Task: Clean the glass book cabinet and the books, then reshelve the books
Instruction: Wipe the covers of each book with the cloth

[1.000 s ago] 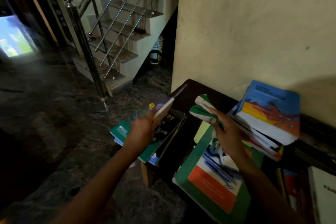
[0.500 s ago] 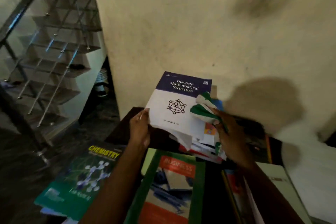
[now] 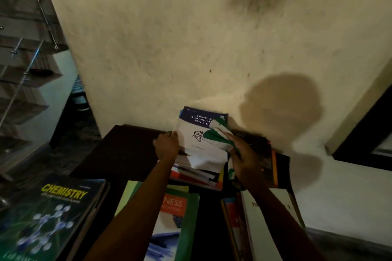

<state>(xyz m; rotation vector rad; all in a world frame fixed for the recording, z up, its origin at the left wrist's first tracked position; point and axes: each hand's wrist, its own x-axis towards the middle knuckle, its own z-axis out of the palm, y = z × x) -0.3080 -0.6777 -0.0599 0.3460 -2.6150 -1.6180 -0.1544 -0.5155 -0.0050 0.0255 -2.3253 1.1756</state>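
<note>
Lowered toward the stack of books (image 3: pixel 197 174) since half a second ago: Discrete Mathematical Structure book (image 3: pixel 191 140), cover up, now lying close over the pile by the wall (image 3: pixel 148 48).

Head view. Left hand (image 3: pixel 167 146) gripping the book's left edge, fingers (image 3: pixel 172 136) curled round it. Right hand (image 3: pixel 246 161) clenched on a cloth (image 3: pixel 216 135), soft bunched fabric in green and white stripes, pressing on the smooth white cover and hiding the end of the title. Beneath, flat rectangular volumes, edges uneven, on a dark worktop (image 3: pixel 127 150). Nearer, lower left, glossy green Chemistry book (image 3: pixel 53 218) with a molecule picture. Between the forearms, green-bordered book (image 3: pixel 186 218) with an orange panel. Right, a plain white book (image 3: pixel 275 229). Cream plaster rough and smudged, carrying a rounded shadow (image 3: pixel 282 108). Far left, thin metal stair rails (image 3: pixel 27 65), blurred.
</note>
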